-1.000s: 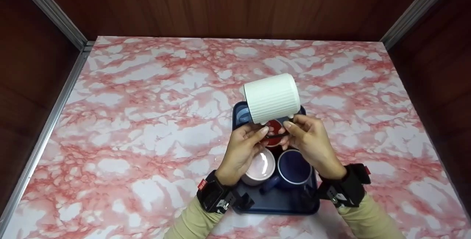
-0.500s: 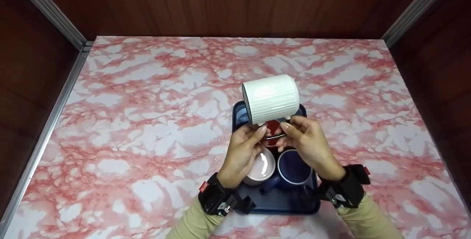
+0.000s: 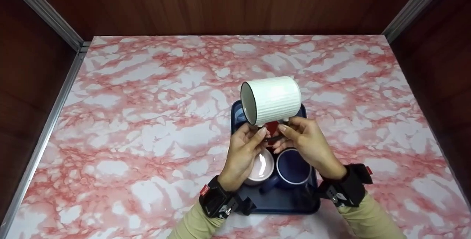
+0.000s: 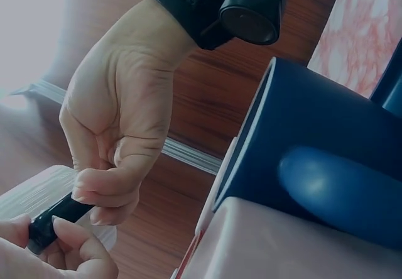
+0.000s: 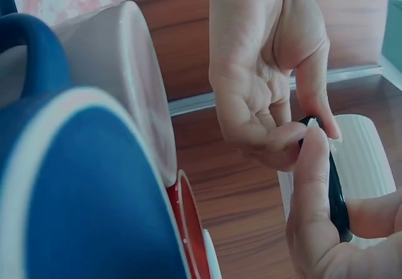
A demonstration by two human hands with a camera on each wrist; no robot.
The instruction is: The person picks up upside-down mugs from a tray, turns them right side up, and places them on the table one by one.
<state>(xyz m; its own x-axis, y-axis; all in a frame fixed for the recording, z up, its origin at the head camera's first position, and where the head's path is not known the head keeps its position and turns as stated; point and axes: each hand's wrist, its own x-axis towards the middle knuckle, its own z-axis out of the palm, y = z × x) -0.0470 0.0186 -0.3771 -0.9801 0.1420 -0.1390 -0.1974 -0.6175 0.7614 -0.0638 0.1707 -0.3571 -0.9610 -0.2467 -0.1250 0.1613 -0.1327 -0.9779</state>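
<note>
A white ribbed mug (image 3: 276, 99) with a dark rim is held up on its side above the tray, its mouth facing left and its handle towards the person. My left hand (image 3: 241, 154) pinches the black handle (image 4: 63, 219) near the rim end. With thumb and fingers, my right hand (image 3: 312, 145) pinches the same handle near the base end. Below the hands, a pale pink mug (image 3: 261, 167) and a dark blue mug (image 3: 293, 167) stand upright on the dark blue tray (image 3: 279, 204). A red mug (image 3: 272, 128) behind them is partly hidden by the hands.
A light blue item (image 3: 239, 113) at the tray's far left corner is mostly hidden. The tray lies on a table (image 3: 147, 121) with a red and white marbled top. Brown wood panels (image 3: 235, 3) in metal frames enclose the back and sides.
The white mug has turned slightly, so its dark-rimmed mouth and inside now show more on the left. Both hands keep their grip on the handle; the mugs on the tray have not moved.
</note>
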